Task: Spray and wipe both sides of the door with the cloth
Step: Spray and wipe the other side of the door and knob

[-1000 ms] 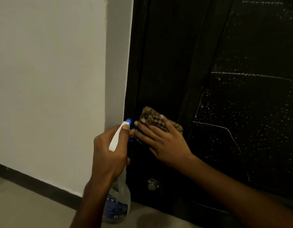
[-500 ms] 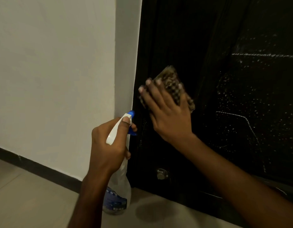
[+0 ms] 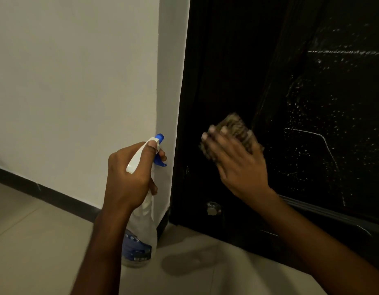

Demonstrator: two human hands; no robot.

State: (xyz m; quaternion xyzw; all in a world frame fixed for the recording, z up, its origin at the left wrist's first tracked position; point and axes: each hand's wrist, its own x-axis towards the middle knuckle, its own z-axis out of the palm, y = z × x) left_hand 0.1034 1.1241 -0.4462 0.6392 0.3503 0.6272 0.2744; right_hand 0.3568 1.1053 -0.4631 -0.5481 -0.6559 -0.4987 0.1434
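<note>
Two hands are busy low down by the dark door (image 3: pixel 227 71). The left hand (image 3: pixel 129 177) is wrapped round the neck of a clear spray bottle (image 3: pixel 141 241), with the thumb lying along its white head and a finger curled over the blue trigger (image 3: pixel 161 163). The blue nozzle (image 3: pixel 160 137) points toward the pale corner of the wall (image 3: pixel 67 81), just beside the door's edge. The bottle hangs upright above the tiled floor (image 3: pixel 35 241), and a blue label shows near its base. The right hand (image 3: pixel 237 165) lies flat with fingers stretched out, pressing a folded, brown checked cloth (image 3: pixel 237 126) against the door; the hand is a little blurred. The cloth sits on the plain left strip of the door, its top edge poking out past the fingertips, well above a small metal stud (image 3: pixel 213 208) near the bottom. To the right of the cloth, the door's panel is speckled with pale droplets (image 3: pixel 333 124) and thin wet streaks. A dark skirting board (image 3: pixel 46 194) runs along the foot of the wall on the left.
</note>
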